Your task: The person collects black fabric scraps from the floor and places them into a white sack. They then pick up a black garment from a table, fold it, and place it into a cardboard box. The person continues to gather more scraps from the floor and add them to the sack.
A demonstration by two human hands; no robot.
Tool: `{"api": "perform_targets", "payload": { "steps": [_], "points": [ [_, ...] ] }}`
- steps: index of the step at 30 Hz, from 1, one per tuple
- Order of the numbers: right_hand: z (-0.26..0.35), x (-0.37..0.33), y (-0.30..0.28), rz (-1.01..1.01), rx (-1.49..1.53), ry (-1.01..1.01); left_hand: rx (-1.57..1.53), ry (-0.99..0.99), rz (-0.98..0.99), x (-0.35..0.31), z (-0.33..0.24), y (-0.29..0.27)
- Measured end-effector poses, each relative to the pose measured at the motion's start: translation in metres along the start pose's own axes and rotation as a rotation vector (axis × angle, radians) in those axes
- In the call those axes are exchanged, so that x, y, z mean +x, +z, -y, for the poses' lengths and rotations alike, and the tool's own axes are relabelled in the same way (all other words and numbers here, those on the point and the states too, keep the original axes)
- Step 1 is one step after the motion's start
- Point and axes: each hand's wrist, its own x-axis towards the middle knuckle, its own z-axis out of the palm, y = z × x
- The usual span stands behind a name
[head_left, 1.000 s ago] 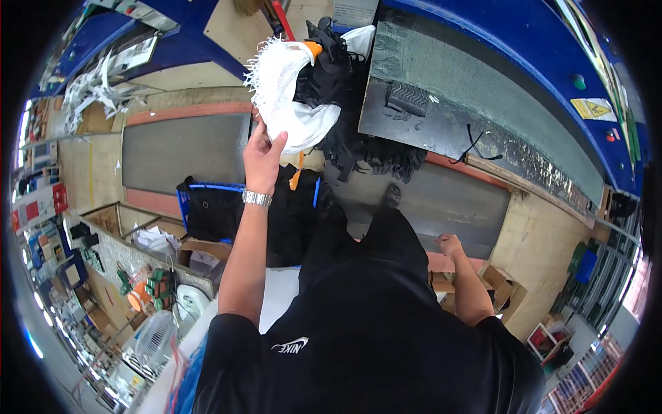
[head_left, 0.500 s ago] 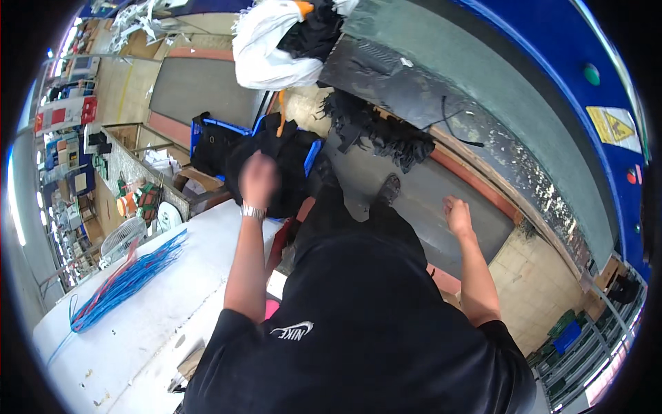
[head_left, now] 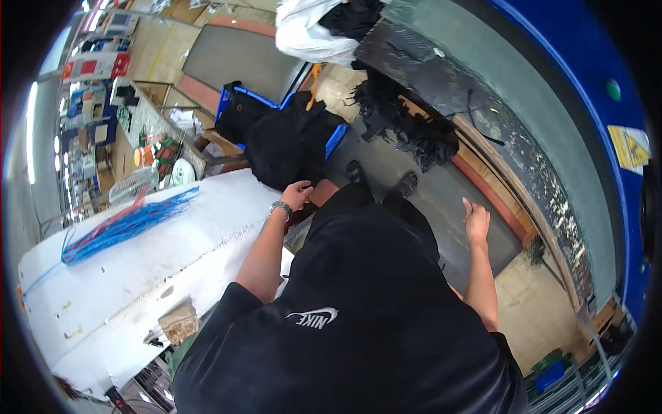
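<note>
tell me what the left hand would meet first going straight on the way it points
For the left hand, probably the heap of black cloth, though depth is unclear.

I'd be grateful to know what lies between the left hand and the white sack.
In the head view, black cloth heaped over the blue crate lies between the left hand and white sack, with an orange strip nearer the sack.

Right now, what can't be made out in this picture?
Sack: head view, cut off by the upper edge.
Crate: head view, inside mostly hidden by black cloth.
Left hand and right hand: head view, palms hidden by the hands themselves.
Fan: head view, lower part hidden by white table.
</note>
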Motion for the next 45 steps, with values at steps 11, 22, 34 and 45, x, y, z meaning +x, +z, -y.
{"api": "perform_targets", "payload": {
  "steps": [11,22,34,45],
  "points": [
    [0.013,0.016,0.033,0.146,-0.134,-0.210,-0.291,-0.121,-0.094,0.021,0.096,-0.052],
    [0.215,0.023,0.103,0.223,-0.501,-0.140,-0.335,-0.169,-0.107,0.116,0.180,-0.125],
    [0.240,0.063,0.261,0.623,-0.204,0.087,-0.017,-0.247,-0.739,0.383,0.259,-0.229],
    [0.204,0.083,0.280,0.630,-0.314,-0.018,-0.241,0.040,-0.550,0.344,0.183,-0.230]
  ]
}}
